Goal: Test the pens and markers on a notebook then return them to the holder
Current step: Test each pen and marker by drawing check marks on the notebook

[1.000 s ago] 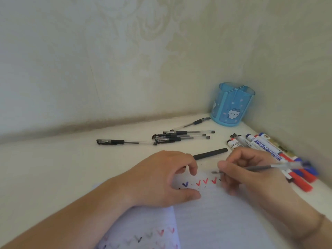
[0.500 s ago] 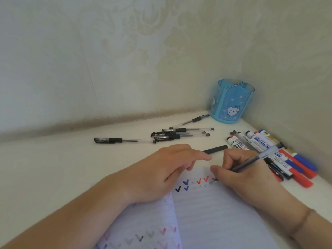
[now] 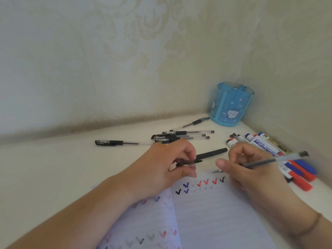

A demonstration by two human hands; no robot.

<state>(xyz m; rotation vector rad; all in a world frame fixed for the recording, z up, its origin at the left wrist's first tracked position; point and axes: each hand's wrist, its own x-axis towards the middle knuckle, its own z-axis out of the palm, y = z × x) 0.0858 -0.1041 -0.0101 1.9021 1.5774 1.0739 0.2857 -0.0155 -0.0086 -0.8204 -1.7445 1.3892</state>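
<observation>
Cap (image 3: pixel 188 162), pinched in the left hand (image 3: pixel 168 166), lies level with its long axis toward the right hand (image 3: pixel 251 169), which grips the uncapped pen (image 3: pixel 260 163), nib just beside the cap's end, above the notebook (image 3: pixel 215 212); holder (image 3: pixel 231 105) stands well beyond both hands, nearer the right.

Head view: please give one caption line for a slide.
Right hand holds a pen over the notebook; left hand pinches its cap.

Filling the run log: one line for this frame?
left hand: pinches pen cap | right hand: holds uncapped pen over notebook | holder: empty
</observation>
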